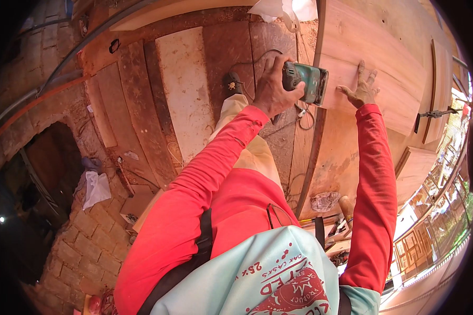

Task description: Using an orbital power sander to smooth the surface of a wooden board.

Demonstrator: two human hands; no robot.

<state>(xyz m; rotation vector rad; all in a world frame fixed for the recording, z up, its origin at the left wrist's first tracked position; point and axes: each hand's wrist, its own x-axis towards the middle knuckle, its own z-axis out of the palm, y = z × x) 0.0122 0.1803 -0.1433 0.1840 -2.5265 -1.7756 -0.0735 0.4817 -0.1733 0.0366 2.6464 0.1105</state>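
My left hand (274, 88) is wrapped round the body of a green and black electric sander (311, 84). The sander is tipped on its side, its flat pad turned toward the edge of a pale reddish wooden board (376, 44). Whether the pad touches the board I cannot tell. My right hand (360, 90) lies on the board's near part, fingers spread, just right of the sander. The board rests on a larger wooden worktop (333, 152). A dark cord (246, 64) loops near my left hand.
Long planks and a whitish panel (184, 79) stand to the left. A bar clamp (439, 113) and narrow board (437, 79) are at the far right. Crumpled plastic (325, 201) and hand tools (341, 226) lie near my right arm. A white bag (96, 189) lies by a brick wall (86, 233).
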